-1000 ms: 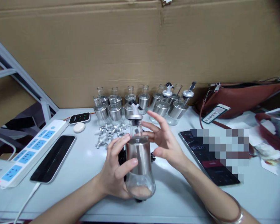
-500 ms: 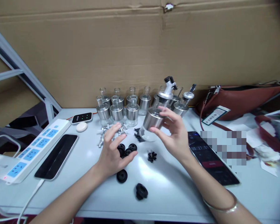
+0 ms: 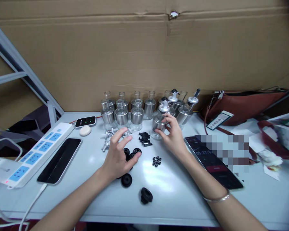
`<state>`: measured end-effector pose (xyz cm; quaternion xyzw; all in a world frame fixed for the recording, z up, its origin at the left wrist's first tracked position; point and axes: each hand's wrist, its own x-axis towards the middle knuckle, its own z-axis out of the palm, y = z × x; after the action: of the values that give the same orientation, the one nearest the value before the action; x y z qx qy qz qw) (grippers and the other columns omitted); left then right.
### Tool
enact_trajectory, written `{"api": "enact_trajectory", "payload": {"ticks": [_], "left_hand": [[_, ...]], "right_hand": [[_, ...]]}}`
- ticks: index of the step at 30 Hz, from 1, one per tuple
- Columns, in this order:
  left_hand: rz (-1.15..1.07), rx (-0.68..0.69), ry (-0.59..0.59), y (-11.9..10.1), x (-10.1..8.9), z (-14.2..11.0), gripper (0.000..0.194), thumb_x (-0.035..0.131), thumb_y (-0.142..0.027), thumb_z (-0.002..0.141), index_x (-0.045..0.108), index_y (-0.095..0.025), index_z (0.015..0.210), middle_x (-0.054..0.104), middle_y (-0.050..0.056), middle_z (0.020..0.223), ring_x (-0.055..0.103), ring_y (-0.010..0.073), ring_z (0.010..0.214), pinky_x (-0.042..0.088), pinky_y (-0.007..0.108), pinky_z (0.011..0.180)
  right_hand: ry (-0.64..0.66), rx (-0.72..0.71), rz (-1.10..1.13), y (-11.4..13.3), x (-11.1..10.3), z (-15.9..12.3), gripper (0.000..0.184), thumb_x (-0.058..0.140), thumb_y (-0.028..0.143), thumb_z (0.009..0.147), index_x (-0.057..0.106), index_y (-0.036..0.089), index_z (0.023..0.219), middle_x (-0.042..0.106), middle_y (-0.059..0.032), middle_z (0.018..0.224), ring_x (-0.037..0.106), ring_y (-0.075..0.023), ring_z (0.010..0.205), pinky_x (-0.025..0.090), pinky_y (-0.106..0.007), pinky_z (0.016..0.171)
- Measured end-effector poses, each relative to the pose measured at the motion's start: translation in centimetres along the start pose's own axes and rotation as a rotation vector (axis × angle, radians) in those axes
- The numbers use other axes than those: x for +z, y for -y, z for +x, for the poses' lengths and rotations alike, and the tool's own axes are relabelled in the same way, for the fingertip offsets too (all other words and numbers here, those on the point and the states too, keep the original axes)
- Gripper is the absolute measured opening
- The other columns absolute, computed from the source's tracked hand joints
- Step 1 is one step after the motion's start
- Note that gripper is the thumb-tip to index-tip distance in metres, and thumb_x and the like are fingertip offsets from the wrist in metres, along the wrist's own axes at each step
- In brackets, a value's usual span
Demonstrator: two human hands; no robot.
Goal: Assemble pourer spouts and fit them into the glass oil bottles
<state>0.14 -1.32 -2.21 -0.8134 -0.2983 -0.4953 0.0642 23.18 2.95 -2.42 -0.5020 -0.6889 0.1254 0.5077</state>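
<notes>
My right hand has its thumb and fingers around the steel-banded body of a glass bottle, which stands upright with a silver pourer in its neck. Fingers spread and holding nothing, my left hand hovers over a group of round black stoppers, partly hiding them. One black stopper lies just below that hand, and a black piece with a flange sits nearer the table edge. Silver spouts, black levers and small black rings lie in separate clusters.
Several bottles without pourers stand in rows by the cardboard wall. Bottles with pourers stand behind my right hand. Left are a power strip and a phone; right, another phone and a brown bag.
My right hand has lowered the tilted bottle onto the table, where it now stands upright. The black levers show more fully. My left hand has hardly moved.
</notes>
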Motion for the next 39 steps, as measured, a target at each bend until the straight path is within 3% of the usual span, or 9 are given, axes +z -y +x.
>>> {"api": "enact_trajectory", "payload": {"ticks": [6, 11, 16, 19, 22, 26, 29, 32, 39], "left_hand": [[-0.003, -0.001, 0.016, -0.1, 0.0, -0.1, 0.055, 0.06, -0.021, 0.086, 0.03, -0.018, 0.132, 0.037, 0.015, 0.13, 0.04, 0.0262, 0.126, 0.043, 0.045, 0.101], [-0.007, -0.012, 0.023, -0.1, 0.0, -0.1, 0.054, 0.058, -0.021, 0.086, 0.03, -0.019, 0.132, 0.037, 0.015, 0.13, 0.04, 0.0268, 0.125, 0.045, 0.046, 0.099], [-0.011, -0.019, 0.081, -0.3, -0.1, 0.0, 0.049, 0.055, -0.021, 0.088, 0.031, -0.018, 0.131, 0.037, 0.016, 0.13, 0.039, 0.0269, 0.126, 0.043, 0.048, 0.101], [-0.027, -0.008, 0.179, -0.7, -0.3, 0.2, 0.041, 0.051, -0.021, 0.09, 0.035, -0.018, 0.127, 0.039, 0.016, 0.128, 0.039, 0.0279, 0.126, 0.042, 0.049, 0.101], [-0.03, 0.017, 0.279, -1.2, -0.4, 0.3, 0.031, 0.048, -0.02, 0.091, 0.041, -0.018, 0.121, 0.041, 0.015, 0.125, 0.041, 0.0284, 0.124, 0.042, 0.049, 0.1], [-0.02, 0.031, 0.321, -1.4, -0.4, 0.4, 0.024, 0.047, -0.018, 0.091, 0.045, -0.018, 0.115, 0.042, 0.014, 0.123, 0.041, 0.0285, 0.123, 0.043, 0.047, 0.099], [-0.013, 0.025, 0.32, -1.4, -0.4, 0.5, 0.022, 0.047, -0.016, 0.091, 0.046, -0.017, 0.113, 0.043, 0.014, 0.123, 0.042, 0.0281, 0.122, 0.043, 0.047, 0.099], [-0.006, 0.02, 0.321, -1.3, -0.4, 0.5, 0.022, 0.047, -0.016, 0.091, 0.047, -0.018, 0.112, 0.044, 0.014, 0.122, 0.042, 0.0279, 0.122, 0.044, 0.047, 0.098], [-0.003, 0.012, 0.327, -1.3, -0.3, 0.4, 0.022, 0.047, -0.015, 0.09, 0.048, -0.019, 0.112, 0.044, 0.013, 0.122, 0.043, 0.0278, 0.121, 0.043, 0.047, 0.099]], "right_hand": [[-0.012, -0.077, -0.166, 0.2, 0.0, 0.0, 0.028, 0.053, 0.017, 0.082, 0.052, 0.022, 0.109, 0.046, -0.0145, 0.135, 0.041, -0.029, 0.13, 0.039, -0.052, 0.102], [-0.035, -0.12, -0.343, 0.8, -0.1, -0.1, 0.039, 0.049, 0.016, 0.085, 0.058, 0.028, 0.121, 0.048, -0.0117, 0.125, 0.049, -0.0294, 0.115, 0.039, -0.054, 0.101], [0.04, -0.132, -0.298, 0.5, -0.1, 0.0, 0.047, 0.043, 0.016, 0.087, 0.05, 0.026, 0.133, 0.048, -0.0116, 0.133, 0.046, -0.0276, 0.123, 0.037, -0.052, 0.105], [0.136, -0.119, -0.26, 0.0, -0.1, 0.1, 0.054, 0.041, 0.017, 0.088, 0.038, 0.027, 0.142, 0.039, -0.0092, 0.146, 0.036, -0.0261, 0.136, 0.03, -0.053, 0.111], [0.193, -0.131, -0.244, 0.1, -0.5, 0.3, 0.056, 0.041, 0.017, 0.089, 0.032, 0.02, 0.144, 0.032, -0.0136, 0.15, 0.028, -0.0267, 0.14, 0.028, -0.052, 0.112], [0.264, -0.107, -0.249, 1.8, -2.5, 0.8, 0.032, 0.051, 0.02, 0.086, 0.06, 0.018, 0.116, 0.053, -0.0151, 0.12, 0.051, -0.0281, 0.116, 0.043, -0.046, 0.097], [0.655, -0.061, -0.213, 3.2, -4.1, 1.0, 0.014, 0.057, 0.021, 0.084, 0.07, 0.022, 0.081, 0.058, -0.0063, 0.089, 0.057, -0.0226, 0.09, 0.047, -0.039, 0.082], [0.877, -0.012, -0.188, 3.7, -4.5, 0.6, 0.011, 0.064, 0.02, 0.08, 0.073, 0.023, 0.076, 0.057, -0.0036, 0.082, 0.056, -0.0201, 0.083, 0.046, -0.034, 0.077], [0.951, 0.019, -0.219, 4.2, -3.8, -0.5, 0.019, 0.062, 0.007, 0.074, 0.075, 0.021, 0.073, 0.062, -0.004, 0.077, 0.056, -0.0214, 0.086, 0.045, -0.032, 0.076]]}}
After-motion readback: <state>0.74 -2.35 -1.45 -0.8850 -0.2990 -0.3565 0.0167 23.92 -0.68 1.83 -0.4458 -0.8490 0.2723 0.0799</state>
